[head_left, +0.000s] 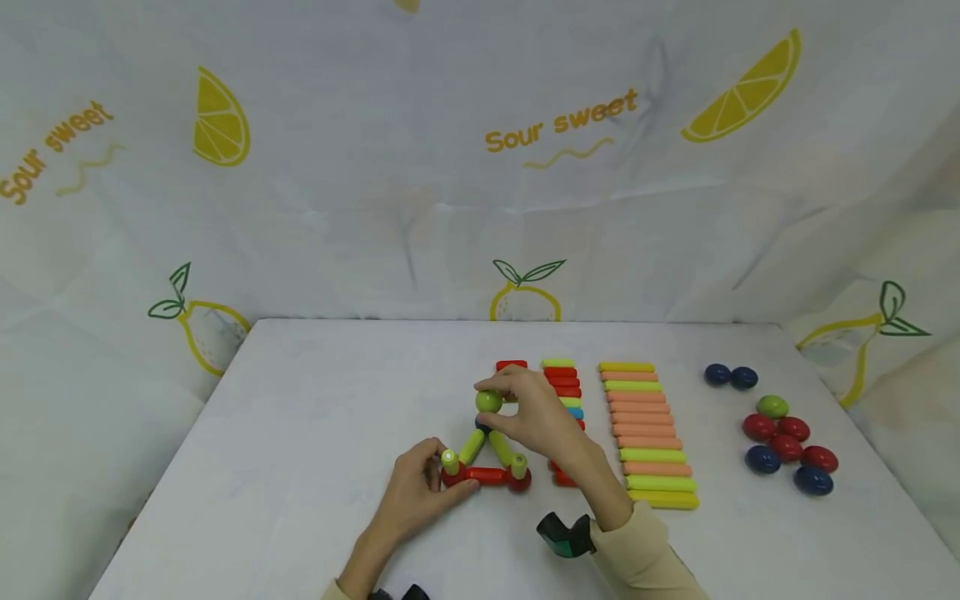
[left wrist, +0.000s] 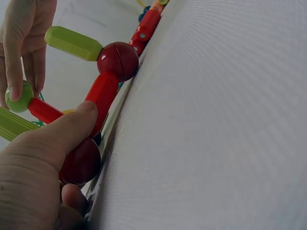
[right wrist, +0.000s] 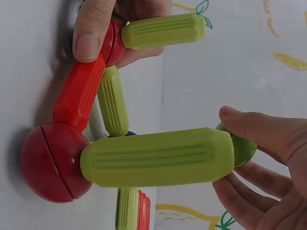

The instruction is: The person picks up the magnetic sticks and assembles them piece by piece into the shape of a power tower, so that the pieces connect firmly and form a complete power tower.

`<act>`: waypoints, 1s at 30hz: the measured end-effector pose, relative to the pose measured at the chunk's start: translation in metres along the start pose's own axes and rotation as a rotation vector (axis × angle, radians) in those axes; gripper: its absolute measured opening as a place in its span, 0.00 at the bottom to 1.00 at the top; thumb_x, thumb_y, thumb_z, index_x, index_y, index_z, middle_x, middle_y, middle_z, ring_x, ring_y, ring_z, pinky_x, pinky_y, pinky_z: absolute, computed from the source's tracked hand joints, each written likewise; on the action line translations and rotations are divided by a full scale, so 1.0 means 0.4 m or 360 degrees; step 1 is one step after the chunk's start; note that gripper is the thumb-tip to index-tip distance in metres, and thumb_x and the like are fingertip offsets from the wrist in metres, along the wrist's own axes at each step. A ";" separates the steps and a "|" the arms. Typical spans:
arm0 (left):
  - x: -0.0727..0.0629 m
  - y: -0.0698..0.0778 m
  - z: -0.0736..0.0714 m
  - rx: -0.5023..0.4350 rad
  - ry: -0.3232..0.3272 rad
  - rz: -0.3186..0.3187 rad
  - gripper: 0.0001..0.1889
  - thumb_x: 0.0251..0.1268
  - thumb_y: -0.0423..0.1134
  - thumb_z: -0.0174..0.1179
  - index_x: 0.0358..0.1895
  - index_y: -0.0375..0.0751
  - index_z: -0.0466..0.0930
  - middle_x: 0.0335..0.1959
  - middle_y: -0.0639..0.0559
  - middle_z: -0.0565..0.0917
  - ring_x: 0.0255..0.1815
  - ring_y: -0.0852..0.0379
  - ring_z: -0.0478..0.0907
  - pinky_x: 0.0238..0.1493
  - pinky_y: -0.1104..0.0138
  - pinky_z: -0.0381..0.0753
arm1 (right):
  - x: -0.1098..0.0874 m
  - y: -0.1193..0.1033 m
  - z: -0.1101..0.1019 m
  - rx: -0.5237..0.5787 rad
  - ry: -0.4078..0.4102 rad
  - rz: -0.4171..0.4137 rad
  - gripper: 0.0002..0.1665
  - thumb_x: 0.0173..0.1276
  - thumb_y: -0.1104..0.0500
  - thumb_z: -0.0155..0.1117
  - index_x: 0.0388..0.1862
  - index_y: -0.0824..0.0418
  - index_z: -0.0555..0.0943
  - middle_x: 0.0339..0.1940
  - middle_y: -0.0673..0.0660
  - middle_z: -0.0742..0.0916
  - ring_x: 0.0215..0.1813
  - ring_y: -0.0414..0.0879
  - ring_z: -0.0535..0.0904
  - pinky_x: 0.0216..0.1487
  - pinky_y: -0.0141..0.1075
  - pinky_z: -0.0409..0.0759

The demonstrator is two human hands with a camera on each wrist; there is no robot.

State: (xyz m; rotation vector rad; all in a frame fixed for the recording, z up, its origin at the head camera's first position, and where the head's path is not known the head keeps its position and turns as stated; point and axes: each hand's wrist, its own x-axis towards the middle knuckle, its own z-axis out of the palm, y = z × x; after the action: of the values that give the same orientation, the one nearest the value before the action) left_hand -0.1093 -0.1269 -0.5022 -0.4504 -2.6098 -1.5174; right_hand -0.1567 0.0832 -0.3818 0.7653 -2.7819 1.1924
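Note:
A triangle of rods and balls lies on the table. Its red rod (head_left: 487,476) joins two red balls (head_left: 519,481), and two light-green rods (head_left: 472,447) run back to a dark blue ball (head_left: 482,424). Upright green rods (right wrist: 158,157) stand on both red balls. My left hand (head_left: 420,487) grips the left red ball (left wrist: 81,162), thumb along the red rod. My right hand (head_left: 536,412) pinches a green ball (head_left: 489,402) above the blue ball. In the left wrist view, another red rod (left wrist: 45,110) meets that green ball; its lower end is hidden.
Right of the triangle lies a column of mixed short rods (head_left: 562,382), partly behind my right arm. Beyond it is a column of longer orange, yellow and green rods (head_left: 641,419). Loose blue, red and green balls (head_left: 786,448) sit at the far right. A printed cloth (head_left: 375,208) hangs behind.

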 end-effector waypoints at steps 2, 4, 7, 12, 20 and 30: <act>0.000 0.000 -0.001 0.0001 -0.0003 -0.0005 0.20 0.48 0.46 0.82 0.31 0.52 0.75 0.18 0.61 0.72 0.17 0.72 0.64 0.19 0.76 0.67 | 0.001 -0.001 0.001 0.0004 -0.0009 -0.0006 0.22 0.59 0.63 0.78 0.54 0.64 0.87 0.45 0.57 0.90 0.47 0.48 0.85 0.52 0.45 0.87; 0.000 0.000 -0.002 0.0003 -0.0005 -0.0017 0.19 0.48 0.46 0.81 0.31 0.52 0.75 0.18 0.61 0.72 0.17 0.72 0.64 0.18 0.76 0.67 | 0.003 -0.001 0.000 0.0008 -0.0011 -0.0012 0.23 0.60 0.62 0.78 0.54 0.64 0.87 0.46 0.57 0.89 0.47 0.49 0.85 0.53 0.46 0.87; 0.000 0.003 -0.004 0.0004 -0.0010 -0.0045 0.19 0.48 0.46 0.81 0.31 0.52 0.75 0.18 0.60 0.72 0.17 0.72 0.64 0.19 0.76 0.67 | 0.004 0.004 -0.010 0.0037 0.0028 -0.0003 0.24 0.61 0.58 0.78 0.56 0.63 0.87 0.49 0.57 0.89 0.50 0.52 0.86 0.54 0.47 0.87; 0.001 0.010 -0.005 0.0017 -0.0033 -0.0079 0.19 0.49 0.45 0.81 0.31 0.52 0.75 0.19 0.61 0.73 0.17 0.72 0.65 0.20 0.76 0.67 | -0.007 0.053 -0.087 0.0062 0.0267 0.0086 0.21 0.67 0.58 0.73 0.57 0.63 0.85 0.52 0.61 0.89 0.55 0.58 0.85 0.58 0.52 0.85; 0.003 0.014 -0.006 0.0030 -0.0033 -0.0115 0.19 0.49 0.44 0.81 0.30 0.53 0.75 0.20 0.61 0.73 0.18 0.71 0.65 0.21 0.77 0.68 | -0.053 0.266 -0.287 -0.0287 0.0636 0.0289 0.20 0.72 0.61 0.66 0.57 0.72 0.82 0.56 0.76 0.83 0.57 0.71 0.79 0.58 0.65 0.79; 0.003 0.010 -0.005 0.0050 -0.0058 -0.0147 0.19 0.50 0.49 0.81 0.30 0.54 0.75 0.19 0.61 0.72 0.18 0.70 0.66 0.21 0.77 0.67 | -0.164 0.522 -0.406 -0.0686 0.0217 0.0763 0.28 0.61 0.69 0.56 0.61 0.80 0.74 0.62 0.86 0.74 0.53 0.74 0.73 0.51 0.64 0.74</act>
State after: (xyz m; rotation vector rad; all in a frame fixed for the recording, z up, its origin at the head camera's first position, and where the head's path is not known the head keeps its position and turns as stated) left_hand -0.1095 -0.1265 -0.4976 -0.3632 -2.7134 -1.5062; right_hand -0.2192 0.3455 -0.4212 -0.0168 -3.0225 0.5901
